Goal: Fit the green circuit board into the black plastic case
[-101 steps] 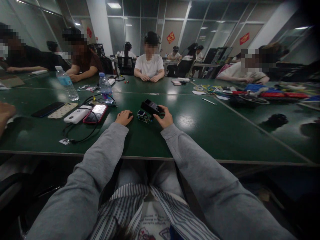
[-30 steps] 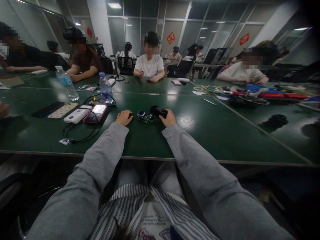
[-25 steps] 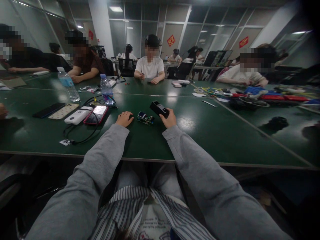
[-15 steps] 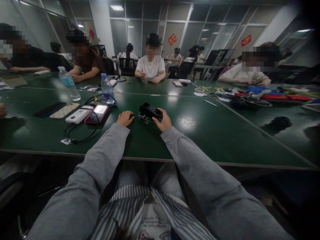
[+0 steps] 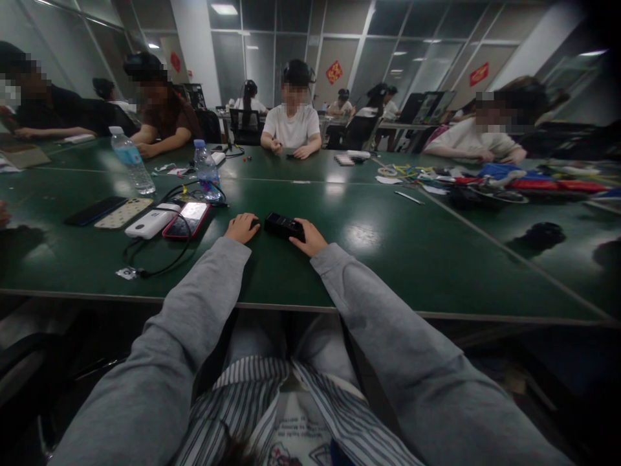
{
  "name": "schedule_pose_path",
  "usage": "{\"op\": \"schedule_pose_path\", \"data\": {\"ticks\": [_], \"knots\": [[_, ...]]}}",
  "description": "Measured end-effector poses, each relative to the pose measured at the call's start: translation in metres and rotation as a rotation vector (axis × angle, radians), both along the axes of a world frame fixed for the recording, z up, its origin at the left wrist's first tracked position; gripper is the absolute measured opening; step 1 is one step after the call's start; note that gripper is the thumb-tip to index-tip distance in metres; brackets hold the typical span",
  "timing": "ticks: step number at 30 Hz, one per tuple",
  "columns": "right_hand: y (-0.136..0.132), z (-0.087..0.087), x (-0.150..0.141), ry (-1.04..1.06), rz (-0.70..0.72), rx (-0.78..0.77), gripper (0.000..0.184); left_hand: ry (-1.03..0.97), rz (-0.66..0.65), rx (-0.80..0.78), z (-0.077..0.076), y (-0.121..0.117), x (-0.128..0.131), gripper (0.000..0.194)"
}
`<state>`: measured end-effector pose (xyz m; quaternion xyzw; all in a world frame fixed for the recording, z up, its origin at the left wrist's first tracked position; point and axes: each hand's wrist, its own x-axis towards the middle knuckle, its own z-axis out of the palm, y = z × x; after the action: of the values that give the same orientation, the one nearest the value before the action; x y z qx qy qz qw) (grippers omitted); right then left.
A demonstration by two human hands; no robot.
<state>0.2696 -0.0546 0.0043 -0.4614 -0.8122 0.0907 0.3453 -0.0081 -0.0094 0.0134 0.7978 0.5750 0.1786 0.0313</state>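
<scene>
My right hand [image 5: 310,238] has its thumb and fingers around the right end of a black rectangular plastic housing [image 5: 281,225], which lies low on the green table with its ridged side up. No circuit board shows beneath it now. Just left of the housing, my left hand [image 5: 241,228] rests on the tabletop with its fingers curled. A small dark patch shows between its thumb and index finger; whether it is a part or a shadow is unclear. A narrow gap separates the left fingertips from the housing.
Left of me lie a red-edged phone [image 5: 187,220], a white power bank [image 5: 151,221] with a black cable, a spotted phone case [image 5: 123,213] and a dark phone [image 5: 94,211]. Two water bottles [image 5: 207,171] stand behind. Coloured cables [image 5: 407,173] lie far right. Several people sit around.
The black housing has come down from its tilted position over a green circuit board, which no longer shows. My right hand has moved slightly down and left with it. My left hand has barely moved.
</scene>
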Motion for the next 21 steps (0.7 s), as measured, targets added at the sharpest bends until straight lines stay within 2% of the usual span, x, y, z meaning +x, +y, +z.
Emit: {"op": "schedule_pose_path", "data": {"ticks": [21], "knots": [[0.0012, 0.0013, 0.0017, 0.013, 0.013, 0.000, 0.062, -0.012, -0.005, 0.022, -0.0017, 0.0002, -0.0011, 0.035]]}}
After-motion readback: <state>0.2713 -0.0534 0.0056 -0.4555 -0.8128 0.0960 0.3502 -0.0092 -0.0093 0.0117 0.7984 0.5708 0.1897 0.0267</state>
